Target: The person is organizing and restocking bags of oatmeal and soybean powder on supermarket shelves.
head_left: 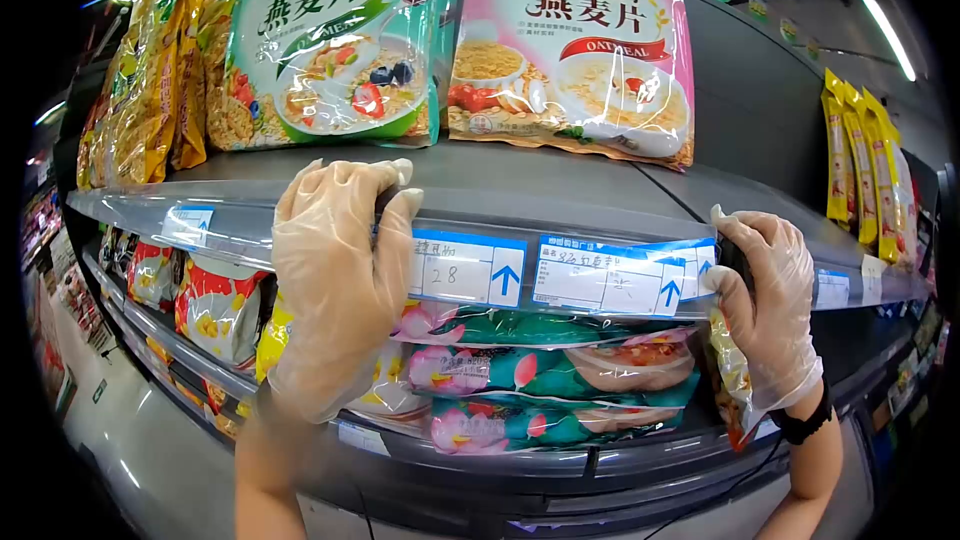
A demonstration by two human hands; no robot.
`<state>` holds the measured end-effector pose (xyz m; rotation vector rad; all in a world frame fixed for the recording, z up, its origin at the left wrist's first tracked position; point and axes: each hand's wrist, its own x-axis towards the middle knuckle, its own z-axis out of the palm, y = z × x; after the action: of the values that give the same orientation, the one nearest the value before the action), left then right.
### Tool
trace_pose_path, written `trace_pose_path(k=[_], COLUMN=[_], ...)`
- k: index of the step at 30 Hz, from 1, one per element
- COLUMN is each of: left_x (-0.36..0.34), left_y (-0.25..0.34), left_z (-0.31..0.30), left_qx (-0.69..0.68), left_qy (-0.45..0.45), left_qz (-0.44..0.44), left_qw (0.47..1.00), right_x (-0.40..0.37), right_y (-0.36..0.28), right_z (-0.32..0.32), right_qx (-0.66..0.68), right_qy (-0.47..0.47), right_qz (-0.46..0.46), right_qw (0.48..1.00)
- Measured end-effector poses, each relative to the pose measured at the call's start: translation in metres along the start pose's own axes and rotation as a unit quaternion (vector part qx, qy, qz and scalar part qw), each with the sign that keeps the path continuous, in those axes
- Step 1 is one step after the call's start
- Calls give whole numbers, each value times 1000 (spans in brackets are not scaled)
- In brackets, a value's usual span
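Both my hands wear thin clear gloves and grip the front edge of a dark shelf (pixel 560 190). My left hand (pixel 345 260) is closed over the edge, left of a blue-and-white price label (pixel 468 268) marked 28. At the right, my right hand (pixel 765 290) pinches the same edge beside a second price label (pixel 610 275), its thumb close to the label's end. A clear plastic strip covers the labels. Above the hands stand a green oatmeal bag (pixel 335 50) and a pink oatmeal bag (pixel 575 50).
Yellow bags (pixel 150 70) stand at the shelf's left, and slim yellow packs (pixel 865 160) at its far right. Beneath it lie stacked teal-and-pink bags (pixel 555 380) and red-and-white bags (pixel 220 305). A grey floor (pixel 130 440) shows at lower left.
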<state>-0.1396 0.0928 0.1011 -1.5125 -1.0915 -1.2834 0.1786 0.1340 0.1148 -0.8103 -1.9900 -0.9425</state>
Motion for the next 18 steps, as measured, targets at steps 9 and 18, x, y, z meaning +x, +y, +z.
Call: trace_pose_path(k=[9,18], left_x=[-1,-2], left_y=[-3,-2], left_z=[0,1], left_qx=[-3,12], left_qy=[-13,-1], left_qz=[5,11], left_qw=[1000,1000], right_x=[0,0], right_y=[-1,-2], right_z=[1,1], right_qx=[5,12], right_qy=[22,23], right_qz=[3,11], right_qw=[1000,1000])
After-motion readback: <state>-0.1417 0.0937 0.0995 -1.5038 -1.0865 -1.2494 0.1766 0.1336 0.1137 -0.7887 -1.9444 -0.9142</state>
